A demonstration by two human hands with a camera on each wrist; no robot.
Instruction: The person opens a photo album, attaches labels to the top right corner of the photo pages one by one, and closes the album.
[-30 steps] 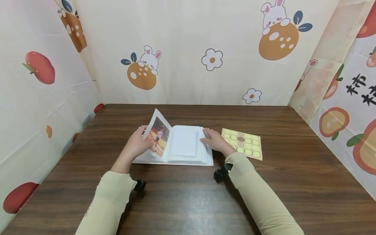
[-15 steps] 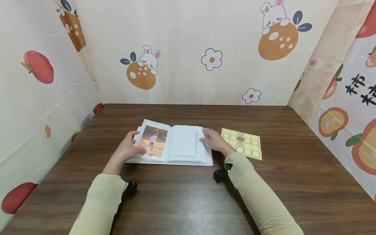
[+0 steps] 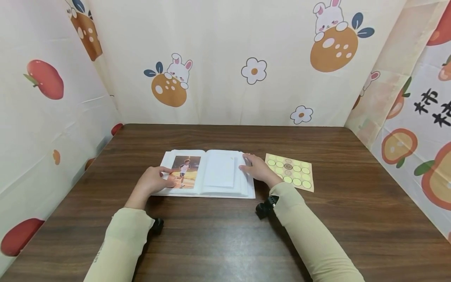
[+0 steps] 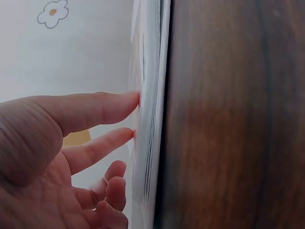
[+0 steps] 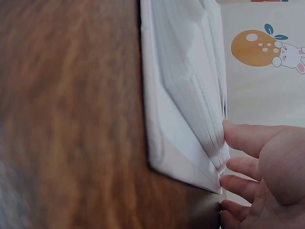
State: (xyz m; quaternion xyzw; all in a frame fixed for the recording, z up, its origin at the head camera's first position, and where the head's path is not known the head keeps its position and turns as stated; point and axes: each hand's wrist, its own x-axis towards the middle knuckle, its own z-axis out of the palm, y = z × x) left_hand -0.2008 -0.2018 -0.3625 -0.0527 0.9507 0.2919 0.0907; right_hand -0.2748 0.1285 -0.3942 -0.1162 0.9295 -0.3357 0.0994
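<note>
A white photo album lies spread on the table. Its left page carries a photo of a child in a white top; a blank white rectangle shows on the right page. My left hand touches the left page beside the photo, thumb and index fingertips against it and the other fingers loosely bent. My right hand rests at the album's upper right edge. In the right wrist view, the thumb touches the top of the page stack, and the fingertips lie along its edge.
A yellow sheet of round stickers lies right of the album, partly covered by my right hand and forearm. The dark wooden table ends at a printed cloth backdrop, with cloth at both sides too.
The left page with the photo has come down flat from a raised tilt. My left hand has moved left and down with it, from the page edge to the photo's side. The right hand stays put.
</note>
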